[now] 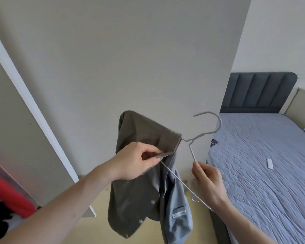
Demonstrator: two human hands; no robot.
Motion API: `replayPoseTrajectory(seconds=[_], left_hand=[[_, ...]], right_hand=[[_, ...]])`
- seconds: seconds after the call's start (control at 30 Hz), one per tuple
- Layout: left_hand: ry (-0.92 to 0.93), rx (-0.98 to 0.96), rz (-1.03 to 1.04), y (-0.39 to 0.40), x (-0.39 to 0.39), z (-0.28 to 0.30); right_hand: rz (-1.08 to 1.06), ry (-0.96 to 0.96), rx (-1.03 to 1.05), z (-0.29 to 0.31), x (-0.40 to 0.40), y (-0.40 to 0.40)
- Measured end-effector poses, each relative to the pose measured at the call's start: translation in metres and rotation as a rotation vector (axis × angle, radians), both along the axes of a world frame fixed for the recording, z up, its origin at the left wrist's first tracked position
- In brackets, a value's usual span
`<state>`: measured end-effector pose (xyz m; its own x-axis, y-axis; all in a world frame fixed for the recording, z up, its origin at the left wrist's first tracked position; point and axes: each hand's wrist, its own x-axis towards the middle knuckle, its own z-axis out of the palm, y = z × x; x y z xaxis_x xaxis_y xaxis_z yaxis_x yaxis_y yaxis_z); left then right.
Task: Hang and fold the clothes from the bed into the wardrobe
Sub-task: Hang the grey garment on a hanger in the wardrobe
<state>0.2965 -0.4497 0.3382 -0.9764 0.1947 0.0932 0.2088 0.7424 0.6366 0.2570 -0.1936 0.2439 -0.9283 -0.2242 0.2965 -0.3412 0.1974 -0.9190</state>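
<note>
Grey-green shirt [141, 173] hangs in mid-air in front of the pale wardrobe side panel [113, 67], draped over one shoulder of a thin white wire hanger [192, 150], with its buttoned front falling below the person's forearm. Only the hanger's left shoulder is inside the cloth; the right shoulder wire runs bare, slanting down and to the right from the twisted neck, and the hook [209, 124] points up and to the right toward the bed.

The left hand [136, 161] pinches the collar edge between thumb and curled fingers, right where the hanger's bottom bar passes under the fabric. The right hand [208, 182], fingers closed lightly around the wire, holds the hanger's bare side just below the neck. The shirt's loose half lies between the two hands and slightly below them, nearer the left hand.

By the look of it, the uncovered shoulder is what the coming move depends on: the collar must travel rightward along the hanger's long axis, toward the right hand, before the shirt sits evenly.

Behind, the bed [253, 173] with its quilted blue mattress and dark padded headboard [257, 94] carries a small white object [269, 163]. Red and dark clothes [9, 196] show at the lower left.
</note>
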Motion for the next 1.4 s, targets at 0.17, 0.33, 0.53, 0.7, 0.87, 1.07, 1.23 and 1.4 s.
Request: replayPoseTrajectory(seconds=[0.17,0.33,0.53,0.7,0.87,1.07,1.23,1.4], left_hand=[[0.232,-0.036,-0.042,-0.001,-0.003,0.017],[0.693,-0.238,0.065,-0.006,-0.027,0.054],[0.698,-0.466,-0.006,-0.005,-0.044,0.072],[0.491,-0.428,-0.109,0.000,-0.063,0.066],[0.489,-0.295,-0.062,-0.012,-0.073,0.051],[0.522,-0.166,0.002,-0.023,-0.072,0.054],[0.502,-0.103,0.018,-0.027,-0.064,0.064],[0.490,-0.060,0.022,-0.029,-0.057,0.069]], right_hand=[[-0.014,0.076,-0.048,0.015,-0.002,0.005],[-0.006,0.108,-0.003,0.028,0.001,0.002],[-0.035,0.111,0.014,0.032,0.001,0.011],[-0.041,0.118,0.070,0.029,0.000,0.017],[-0.329,0.493,0.063,0.025,0.002,0.022],[-0.013,0.465,0.105,-0.027,0.024,0.014],[-0.112,0.084,0.211,-0.060,0.003,0.000],[-0.065,-0.098,0.215,-0.062,-0.025,-0.023]])
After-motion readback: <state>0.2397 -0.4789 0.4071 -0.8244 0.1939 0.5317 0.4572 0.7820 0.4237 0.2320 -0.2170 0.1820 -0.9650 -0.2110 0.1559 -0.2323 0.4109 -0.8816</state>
